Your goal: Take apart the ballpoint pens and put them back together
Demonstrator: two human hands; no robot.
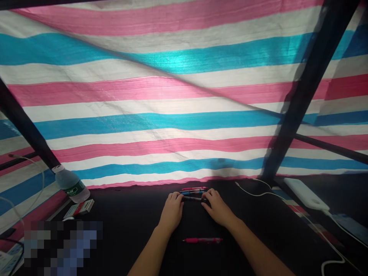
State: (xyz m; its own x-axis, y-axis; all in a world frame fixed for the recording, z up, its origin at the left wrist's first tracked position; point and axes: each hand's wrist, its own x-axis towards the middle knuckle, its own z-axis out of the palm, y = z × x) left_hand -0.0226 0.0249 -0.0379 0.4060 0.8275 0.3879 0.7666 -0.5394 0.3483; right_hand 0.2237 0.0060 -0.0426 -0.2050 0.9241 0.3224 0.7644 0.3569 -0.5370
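Black pen [192, 198] spans gap between hands, left hand [171, 211] pinching left end, right hand [217, 207] pinching right; blue pen [191, 193], far red pen [194, 189] just beyond; near red pen [202, 240] apart on dark desk [126, 226].

Got my bare left hand [171, 210] and bare right hand [217, 208] both palm-down out front, near each other but apart, fingers bent, thumbs on the inner sides. My bare left forearm [151, 248] and bare right forearm [254, 245] angle inward, kinda like an upside-down V.
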